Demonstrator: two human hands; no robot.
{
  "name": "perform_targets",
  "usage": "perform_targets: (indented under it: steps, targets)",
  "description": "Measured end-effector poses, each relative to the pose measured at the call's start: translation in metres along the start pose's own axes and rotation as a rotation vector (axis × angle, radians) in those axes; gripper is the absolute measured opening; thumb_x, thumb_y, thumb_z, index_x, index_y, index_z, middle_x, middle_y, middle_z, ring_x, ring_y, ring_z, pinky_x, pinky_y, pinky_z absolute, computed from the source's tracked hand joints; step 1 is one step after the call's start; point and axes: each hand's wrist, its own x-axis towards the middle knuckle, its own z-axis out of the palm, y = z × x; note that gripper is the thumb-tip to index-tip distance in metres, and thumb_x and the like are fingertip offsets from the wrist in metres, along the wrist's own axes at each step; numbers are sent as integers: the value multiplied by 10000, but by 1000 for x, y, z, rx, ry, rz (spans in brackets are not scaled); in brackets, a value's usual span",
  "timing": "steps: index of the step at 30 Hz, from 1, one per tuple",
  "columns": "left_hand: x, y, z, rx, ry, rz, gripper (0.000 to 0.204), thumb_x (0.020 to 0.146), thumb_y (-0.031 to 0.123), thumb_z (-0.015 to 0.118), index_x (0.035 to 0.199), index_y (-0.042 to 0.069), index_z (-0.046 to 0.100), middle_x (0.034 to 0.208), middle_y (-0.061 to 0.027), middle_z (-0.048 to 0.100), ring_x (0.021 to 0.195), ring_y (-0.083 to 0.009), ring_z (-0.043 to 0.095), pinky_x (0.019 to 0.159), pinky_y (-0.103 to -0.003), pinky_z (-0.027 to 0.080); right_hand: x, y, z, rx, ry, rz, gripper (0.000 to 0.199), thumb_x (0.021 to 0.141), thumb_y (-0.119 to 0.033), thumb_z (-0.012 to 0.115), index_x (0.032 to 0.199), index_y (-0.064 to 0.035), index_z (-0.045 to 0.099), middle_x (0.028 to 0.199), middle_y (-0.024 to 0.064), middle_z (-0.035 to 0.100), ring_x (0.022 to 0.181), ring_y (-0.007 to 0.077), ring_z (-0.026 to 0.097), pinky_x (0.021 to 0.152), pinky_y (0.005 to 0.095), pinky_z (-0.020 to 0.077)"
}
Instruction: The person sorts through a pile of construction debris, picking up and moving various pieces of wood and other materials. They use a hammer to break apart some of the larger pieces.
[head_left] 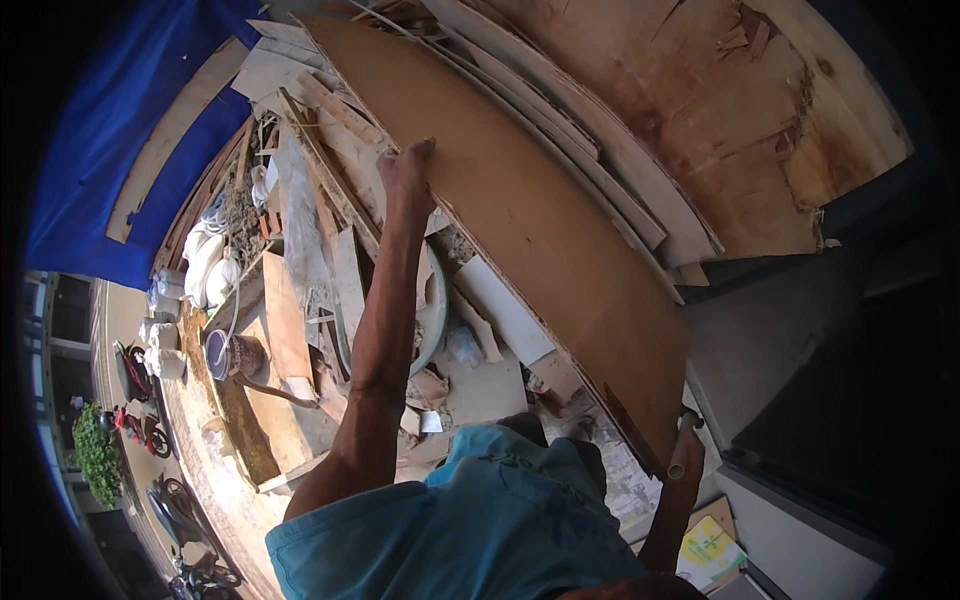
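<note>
A long brown plywood board [540, 245] slants across the view from the far left to the near right. My left hand [407, 170] is closed over its left edge, thumb lying on the upper face. At the board's near right end is my right hand [684, 488], partly hidden. A short pale tube [682, 450] with an open round end lies across that hand, against the board's corner; the fingers around it show only in part.
More sheets [610, 190] and a large torn plywood panel [740, 130] stand beyond the board. Below lie debris, a clear plastic sheet [300, 200], a hoop [440, 310] and a dark bucket [235, 353]. A blue tarp [90, 170] hangs at left; parked motorbikes [185, 530] stand below it.
</note>
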Motion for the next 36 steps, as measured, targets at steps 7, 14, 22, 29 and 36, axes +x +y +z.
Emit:
perform_targets:
  steps: [7,14,22,29,36]
  targets:
    - [113,-5,29,63,67,-71,306,786,32,663,980,-186,574,888,-227,638,713,-290,659,596,-375,543,-16,-21,44,233,81,54,438,901,-267,524,1224,29,507,1049,134,605,895,203,637,748,292,532]
    - [174,-14,90,235,54,-43,384,751,19,751,1071,-110,582,925,-177,652,779,-286,680,641,-400,564,-24,-3,43,-87,293,-175,350,789,-92,559,1118,23,522,724,64,535,424,129,456,365,274,385]
    - [130,39,158,1319,-227,667,188,727,174,676,673,-3,707,696,-153,692,683,-274,692,634,-378,540,-66,-68,72,-526,554,-670,514,697,-91,517,1178,91,531,607,37,485,475,117,494,475,268,463]
    - [206,10,191,1239,-166,649,291,774,270,647,719,-8,714,777,-191,699,760,-307,696,688,-403,542,-36,-148,130,-635,431,-1097,611,784,-200,513,1305,116,464,1088,202,603,1076,291,580,960,397,465]
    - [174,19,220,897,-46,588,468,880,433,502,851,13,706,777,-212,683,739,-361,677,715,-456,528,-22,-167,152,-656,292,-1313,652,815,-239,539,1322,152,414,1309,307,504,1277,377,471,1122,457,328]
